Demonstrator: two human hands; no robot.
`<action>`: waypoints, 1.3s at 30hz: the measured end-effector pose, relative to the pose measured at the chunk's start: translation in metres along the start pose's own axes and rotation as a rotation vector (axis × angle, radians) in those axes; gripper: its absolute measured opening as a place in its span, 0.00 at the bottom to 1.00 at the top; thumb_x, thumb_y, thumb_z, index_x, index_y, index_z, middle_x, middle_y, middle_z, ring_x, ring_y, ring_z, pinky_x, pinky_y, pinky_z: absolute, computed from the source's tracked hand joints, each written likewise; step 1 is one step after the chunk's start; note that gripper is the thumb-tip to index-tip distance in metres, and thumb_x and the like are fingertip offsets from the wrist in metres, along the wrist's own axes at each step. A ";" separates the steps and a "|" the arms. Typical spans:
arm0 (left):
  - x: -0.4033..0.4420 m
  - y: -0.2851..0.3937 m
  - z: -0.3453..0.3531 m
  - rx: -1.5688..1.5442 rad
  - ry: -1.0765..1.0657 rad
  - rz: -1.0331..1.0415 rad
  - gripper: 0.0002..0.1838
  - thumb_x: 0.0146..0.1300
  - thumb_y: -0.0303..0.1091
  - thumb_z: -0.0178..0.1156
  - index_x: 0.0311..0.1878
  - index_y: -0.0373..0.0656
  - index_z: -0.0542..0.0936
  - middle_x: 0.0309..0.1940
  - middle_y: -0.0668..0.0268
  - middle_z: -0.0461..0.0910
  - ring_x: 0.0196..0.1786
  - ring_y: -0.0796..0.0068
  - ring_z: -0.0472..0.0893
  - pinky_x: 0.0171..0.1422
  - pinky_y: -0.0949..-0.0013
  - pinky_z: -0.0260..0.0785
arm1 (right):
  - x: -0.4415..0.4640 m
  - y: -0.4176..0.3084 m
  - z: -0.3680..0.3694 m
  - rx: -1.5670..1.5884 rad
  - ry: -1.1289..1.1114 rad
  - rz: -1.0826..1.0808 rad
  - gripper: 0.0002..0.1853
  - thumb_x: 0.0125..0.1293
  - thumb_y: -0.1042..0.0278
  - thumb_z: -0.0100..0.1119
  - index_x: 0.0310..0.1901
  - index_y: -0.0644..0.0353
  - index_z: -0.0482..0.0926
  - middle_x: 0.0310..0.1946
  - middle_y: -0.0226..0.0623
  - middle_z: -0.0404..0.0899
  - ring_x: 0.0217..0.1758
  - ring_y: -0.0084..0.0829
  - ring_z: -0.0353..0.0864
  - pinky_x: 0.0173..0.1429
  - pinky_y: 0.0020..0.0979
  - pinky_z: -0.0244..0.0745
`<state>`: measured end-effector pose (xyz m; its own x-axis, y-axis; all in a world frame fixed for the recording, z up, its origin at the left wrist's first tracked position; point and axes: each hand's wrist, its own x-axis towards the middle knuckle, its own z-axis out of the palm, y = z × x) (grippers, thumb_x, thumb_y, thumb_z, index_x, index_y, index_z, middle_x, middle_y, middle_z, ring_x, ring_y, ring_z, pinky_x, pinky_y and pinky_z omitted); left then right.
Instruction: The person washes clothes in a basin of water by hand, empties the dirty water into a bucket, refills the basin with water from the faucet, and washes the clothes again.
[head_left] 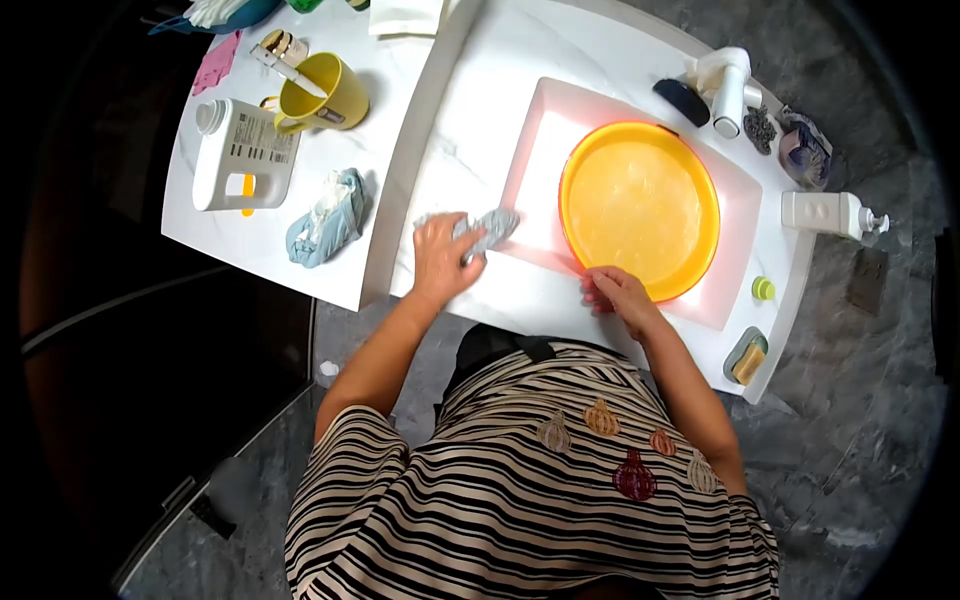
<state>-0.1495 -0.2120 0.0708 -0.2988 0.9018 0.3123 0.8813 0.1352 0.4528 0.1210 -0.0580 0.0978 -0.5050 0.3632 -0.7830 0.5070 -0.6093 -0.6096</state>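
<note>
A crumpled grey-blue cloth [492,231] lies on the white counter along the left edge of the sink. My left hand [443,258] is pressed on it, with part of the cloth bunched beneath the fingers. In the sink [540,130] stands a round yellow basin [707,240] of cloudy liquid with bubbles. My right hand [622,296] is at the basin's near rim, the thumb side over the rim and the curled fingers outside it, partly hidden.
On the raised left counter are a white jug [225,165], a yellow mug [345,95] and a bundled blue cloth [330,220]. Right of the sink are a faucet [730,100], a pump bottle [825,213], a green cap [764,288] and a soap dish [738,350].
</note>
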 end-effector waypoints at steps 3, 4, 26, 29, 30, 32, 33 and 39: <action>-0.043 0.018 -0.009 -0.049 -0.089 -0.012 0.21 0.40 0.34 0.62 0.43 0.51 0.83 0.51 0.59 0.74 0.55 0.57 0.70 0.55 0.55 0.57 | -0.002 0.003 0.002 -0.011 -0.003 0.009 0.15 0.69 0.58 0.50 0.48 0.61 0.76 0.38 0.30 0.78 0.37 0.21 0.77 0.38 0.23 0.72; -0.048 0.023 -0.009 -0.062 -0.137 0.025 0.22 0.40 0.33 0.62 0.44 0.52 0.82 0.53 0.59 0.73 0.56 0.58 0.70 0.56 0.55 0.57 | 0.000 0.003 0.003 -0.020 -0.001 -0.005 0.16 0.69 0.58 0.50 0.49 0.60 0.76 0.38 0.30 0.78 0.37 0.21 0.77 0.38 0.23 0.72; 0.079 0.153 0.096 -1.066 -0.386 -0.253 0.16 0.68 0.36 0.48 0.47 0.32 0.74 0.45 0.51 0.75 0.52 0.57 0.74 0.61 0.64 0.63 | -0.025 -0.017 -0.038 0.336 0.336 -0.429 0.16 0.67 0.64 0.56 0.51 0.63 0.72 0.44 0.31 0.77 0.46 0.22 0.76 0.51 0.24 0.71; 0.093 0.154 0.103 -1.140 -0.280 -0.449 0.17 0.70 0.38 0.45 0.47 0.34 0.76 0.40 0.58 0.77 0.43 0.70 0.76 0.52 0.71 0.67 | -0.028 -0.027 -0.046 0.273 0.423 -0.589 0.13 0.66 0.63 0.57 0.45 0.64 0.73 0.38 0.32 0.78 0.39 0.18 0.75 0.45 0.20 0.69; 0.098 0.156 0.101 -1.262 -0.301 -0.675 0.17 0.71 0.38 0.44 0.47 0.35 0.76 0.38 0.62 0.77 0.40 0.76 0.75 0.49 0.74 0.67 | -0.030 -0.032 -0.048 0.276 0.426 -0.593 0.13 0.66 0.63 0.57 0.45 0.64 0.73 0.38 0.32 0.78 0.39 0.18 0.75 0.45 0.20 0.69; 0.103 0.153 0.110 -1.361 -0.285 -0.724 0.17 0.72 0.39 0.43 0.45 0.36 0.77 0.34 0.69 0.76 0.35 0.84 0.72 0.42 0.78 0.66 | -0.037 -0.040 -0.055 0.509 0.357 -0.530 0.14 0.67 0.61 0.55 0.45 0.63 0.73 0.37 0.31 0.78 0.38 0.18 0.75 0.44 0.19 0.69; 0.105 0.152 0.112 -1.365 -0.299 -0.743 0.17 0.72 0.39 0.42 0.44 0.36 0.76 0.33 0.69 0.75 0.35 0.84 0.71 0.41 0.77 0.66 | -0.040 -0.045 -0.056 0.594 0.340 -0.514 0.14 0.68 0.59 0.54 0.45 0.63 0.73 0.36 0.30 0.78 0.36 0.18 0.75 0.43 0.20 0.70; 0.126 0.151 0.085 -0.964 -0.381 -0.403 0.10 0.61 0.34 0.59 0.43 0.42 0.75 0.33 0.66 0.76 0.36 0.75 0.76 0.41 0.72 0.69 | -0.031 -0.047 -0.092 0.423 0.507 -0.539 0.14 0.66 0.62 0.56 0.47 0.63 0.75 0.40 0.34 0.78 0.39 0.22 0.78 0.43 0.22 0.73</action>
<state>-0.0230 -0.0430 0.1075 -0.2214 0.9532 -0.2058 0.0419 0.2202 0.9746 0.1770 0.0241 0.1394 -0.1777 0.8892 -0.4216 -0.0673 -0.4384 -0.8962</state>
